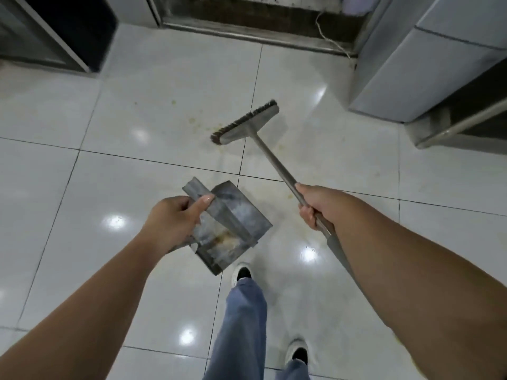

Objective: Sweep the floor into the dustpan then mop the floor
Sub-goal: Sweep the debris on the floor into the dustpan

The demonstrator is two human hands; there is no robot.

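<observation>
Right hand [311, 205] clamped on broom [248, 124] handle; handle's rear end hidden behind forearm. Left hand [171, 218] curled round dustpan [233, 223] handle, pan held above floor [164, 91], brown dirt inside. Broom head over yellowish stains, contact unclear. Open tile ahead and left; cabinet [411, 64] right, door threshold [260, 31] far edge. Shoes [242, 272] below.

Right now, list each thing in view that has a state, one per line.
Left hand: grips the dustpan's handle.
Right hand: grips the broom's handle.
Dustpan: held up, tilted, dirt smeared inside.
Broom: head out ahead, over the stains.
Floor: glossy tiles, yellowish stains near the broom.
</observation>
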